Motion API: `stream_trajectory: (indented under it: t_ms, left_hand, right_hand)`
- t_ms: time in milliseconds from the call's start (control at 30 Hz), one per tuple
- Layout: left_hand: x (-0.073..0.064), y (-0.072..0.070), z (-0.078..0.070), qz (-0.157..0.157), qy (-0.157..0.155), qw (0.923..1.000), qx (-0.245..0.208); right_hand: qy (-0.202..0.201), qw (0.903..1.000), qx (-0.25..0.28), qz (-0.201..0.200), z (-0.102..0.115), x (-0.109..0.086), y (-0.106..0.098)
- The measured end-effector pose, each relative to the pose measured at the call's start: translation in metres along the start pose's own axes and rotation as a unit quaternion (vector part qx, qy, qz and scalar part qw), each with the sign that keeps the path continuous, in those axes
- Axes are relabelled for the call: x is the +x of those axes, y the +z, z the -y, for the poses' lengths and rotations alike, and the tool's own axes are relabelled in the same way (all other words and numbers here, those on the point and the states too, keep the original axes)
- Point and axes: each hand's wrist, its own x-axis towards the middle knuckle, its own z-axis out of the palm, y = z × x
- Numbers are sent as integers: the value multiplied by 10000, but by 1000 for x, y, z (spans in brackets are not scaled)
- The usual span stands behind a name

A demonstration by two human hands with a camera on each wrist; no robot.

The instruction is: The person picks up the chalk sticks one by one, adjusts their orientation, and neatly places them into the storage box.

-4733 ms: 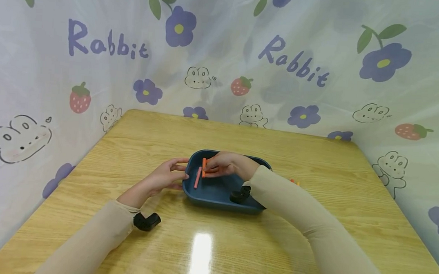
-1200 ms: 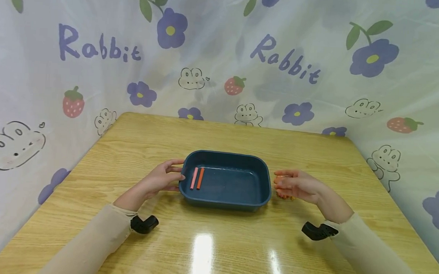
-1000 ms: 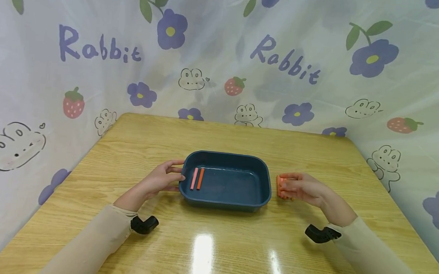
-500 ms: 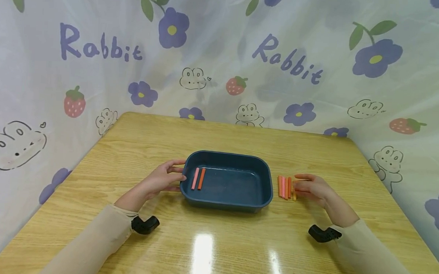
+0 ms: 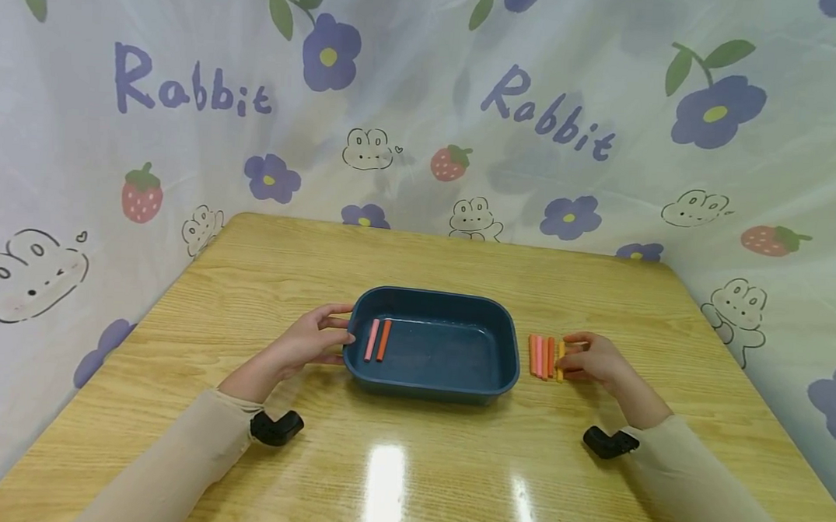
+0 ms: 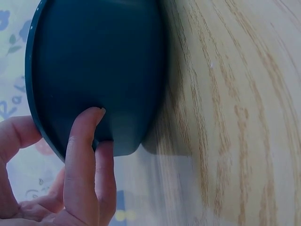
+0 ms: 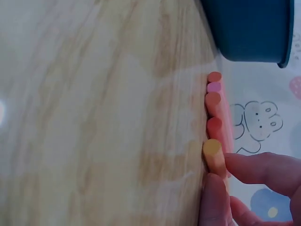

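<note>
My left hand (image 5: 307, 342) rests spread fingertips against the left end of a dark blue tray (image 5: 429, 390); the left wrist view has its fingers on the tray's outer wall (image 6: 117, 89). Inside the tray, a pink chalk stick (image 5: 372, 340) and a red-orange chalk stick (image 5: 384, 340) lie side by side at the left. Right of the tray, my right hand (image 5: 596, 361) pinches a yellow chalk stick (image 5: 561, 370) between thumb and finger. The right wrist view shows that yellow chalk stick (image 7: 213, 153) low at the table surface, partly covered by the fingers.
Between the tray and the right hand, several orange, pink and red chalk sticks (image 5: 541, 357) lie in a close row. The wooden table (image 5: 324, 475) meets a patterned curtain (image 5: 426, 82) at the back and sides. Each wrist carries a black camera mount (image 5: 276, 428).
The right hand has left the tray, where the red-orange stick now lies beside the pink one. It has moved right along the row of chalk and now pinches the yellow stick. The left hand stays.
</note>
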Motion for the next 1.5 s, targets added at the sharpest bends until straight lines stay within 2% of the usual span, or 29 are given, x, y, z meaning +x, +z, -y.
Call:
stream_trajectory:
  t_ms: [233,400,533,633,733,800,967,1167,1367,1500]
  left_hand:
    - [0,0,1,5,-6,10000,-1]
    - [0,0,1,14,13,10000,-22]
    - [0,0,0,0,8,10000,-11]
    - [0,0,0,-5,9,10000,-1]
    - [0,0,0,1,21,10000,11]
    - [0,0,1,1,29,10000,28]
    - [0,0,1,-1,43,10000,53]
    - [0,0,1,-15,26,10000,13]
    - [0,0,1,-18,9,10000,17]
    - [0,0,1,-25,18,10000,14]
  right_hand:
    - [95,9988,-468,-144,5,1,4]
    - [104,9988,-433,-216,8,0,4]
    - [77,9998,76,-163,5,1,1]
    - [-11,9971,762,-49,-1,6,-1]
    - [-89,9888,1492,6,-6,11,-2]
    - [-144,9799,1987,19,-6,11,0]
    - [-69,9631,2689,-26,9,1,8]
    - [-8,9482,3176,53,31,-11,19]
    - [-93,9400,3405,170,42,-14,28]
    - [-209,9388,3426,302,48,-13,35]
